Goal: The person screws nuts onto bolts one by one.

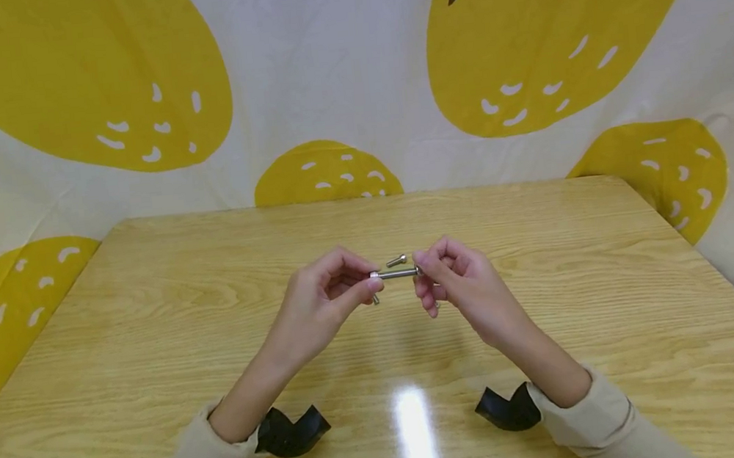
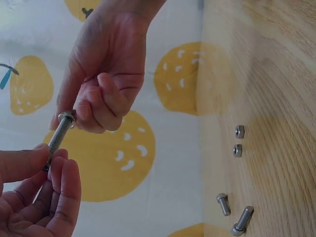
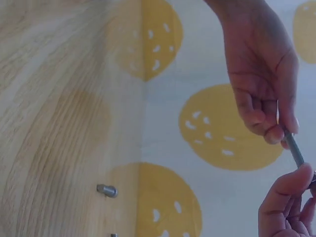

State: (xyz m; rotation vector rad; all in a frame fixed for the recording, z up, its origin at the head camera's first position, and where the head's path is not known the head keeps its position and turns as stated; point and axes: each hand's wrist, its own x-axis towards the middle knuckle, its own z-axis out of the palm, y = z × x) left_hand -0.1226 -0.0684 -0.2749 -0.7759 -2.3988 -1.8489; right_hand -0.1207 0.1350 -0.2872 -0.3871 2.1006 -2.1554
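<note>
A long silver bolt (image 1: 398, 274) spans the gap between both hands above the table. My left hand (image 1: 317, 296) pinches its threaded end between thumb and fingers; a small shiny ring-shaped part shows there, its kind unclear. At the other end, my right hand (image 1: 465, 278) grips the bolt by its head, where a washer-like rim (image 2: 66, 118) is visible in the left wrist view. The right hand's other fingers (image 2: 101, 106) are curled. In the right wrist view the shank (image 3: 295, 149) runs from one hand to the other, and fingers partly hide the head.
On the wooden table (image 1: 153, 353) lie two short bolts (image 2: 223, 204) and two nuts (image 2: 239, 132). One short bolt (image 1: 397, 261) lies just beyond the held bolt. A curtain with yellow fruit (image 1: 326, 78) hangs behind the table. Black mounts (image 1: 293, 431) sit at both cuffs.
</note>
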